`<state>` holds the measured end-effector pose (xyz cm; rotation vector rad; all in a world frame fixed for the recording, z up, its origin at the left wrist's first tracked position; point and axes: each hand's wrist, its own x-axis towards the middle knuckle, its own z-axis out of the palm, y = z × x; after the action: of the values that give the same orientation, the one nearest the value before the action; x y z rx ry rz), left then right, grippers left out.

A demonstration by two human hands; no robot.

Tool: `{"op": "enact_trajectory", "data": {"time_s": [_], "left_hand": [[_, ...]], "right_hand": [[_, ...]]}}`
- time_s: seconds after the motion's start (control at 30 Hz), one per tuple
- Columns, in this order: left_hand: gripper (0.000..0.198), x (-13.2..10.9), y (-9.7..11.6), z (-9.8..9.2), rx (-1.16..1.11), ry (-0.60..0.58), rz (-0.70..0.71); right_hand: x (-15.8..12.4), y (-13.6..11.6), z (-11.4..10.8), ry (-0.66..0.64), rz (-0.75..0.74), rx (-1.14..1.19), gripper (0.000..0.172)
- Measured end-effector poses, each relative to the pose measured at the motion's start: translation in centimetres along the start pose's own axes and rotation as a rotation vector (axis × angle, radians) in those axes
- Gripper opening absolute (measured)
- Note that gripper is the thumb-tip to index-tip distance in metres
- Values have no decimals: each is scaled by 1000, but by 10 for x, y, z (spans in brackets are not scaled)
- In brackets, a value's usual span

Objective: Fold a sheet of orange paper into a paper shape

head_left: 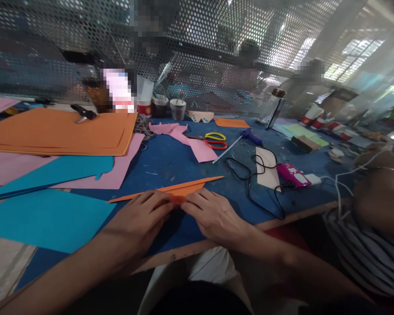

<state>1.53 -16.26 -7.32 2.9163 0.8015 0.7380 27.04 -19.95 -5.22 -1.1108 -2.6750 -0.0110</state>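
A folded sheet of orange paper (184,189) lies on the blue tabletop in front of me, its long narrow fold stretching to both sides. My left hand (151,210) is closed on the near edge from the left, fingers bent over the paper. From the right, my right hand (212,212) grips the same edge, its fingertips close to those of the left. The paper under the fingers is partly hidden. Blue paper (52,218) lies beside my left forearm.
Orange sheets (52,131) are stacked at the left over pink paper (131,162). Scissors (216,142), a glue gun (251,136) and a pink box with a black cable (293,175) lie ahead and right. Cups (177,109) stand by the perforated metal screen (203,57). Another person's arm (379,188) is at the right.
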Motion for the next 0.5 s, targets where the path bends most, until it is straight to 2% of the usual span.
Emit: {"op": "enact_trajectory", "data": {"time_s": [0.2, 0.5], "left_hand": [[32, -2, 1, 1, 8, -43, 7], [30, -1, 6, -6, -70, -4, -33]], "right_hand": [[-5, 0, 0, 26, -41, -26, 24], [-8, 1, 2, 41, -44, -21, 24]]}}
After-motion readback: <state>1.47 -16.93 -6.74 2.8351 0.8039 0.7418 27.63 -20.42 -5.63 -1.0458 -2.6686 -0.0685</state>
